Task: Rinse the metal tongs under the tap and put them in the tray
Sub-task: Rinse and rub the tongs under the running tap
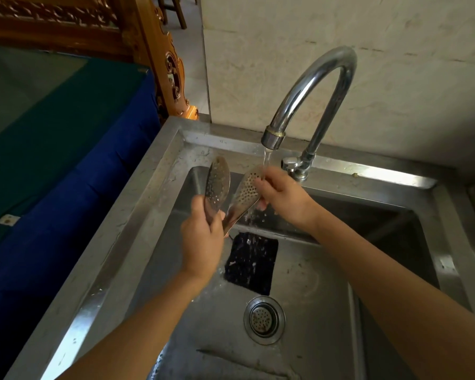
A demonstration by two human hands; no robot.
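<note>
The metal tongs [217, 185] have two perforated spoon-shaped blades, spread apart over the steel sink [159, 193]. My left hand [203, 239] grips them low down by the handle. My right hand [281, 196] holds and rubs the right blade, which sits under the thin stream of water falling from the curved chrome tap [313, 86]. Water splashes below the right blade. No tray is in view.
A dark rectangular mat or sponge [251, 260] lies on the sink floor, with the round drain strainer [264, 320] in front of it. A table with a blue cloth [52, 187] stands to the left. A pale wall rises behind the tap.
</note>
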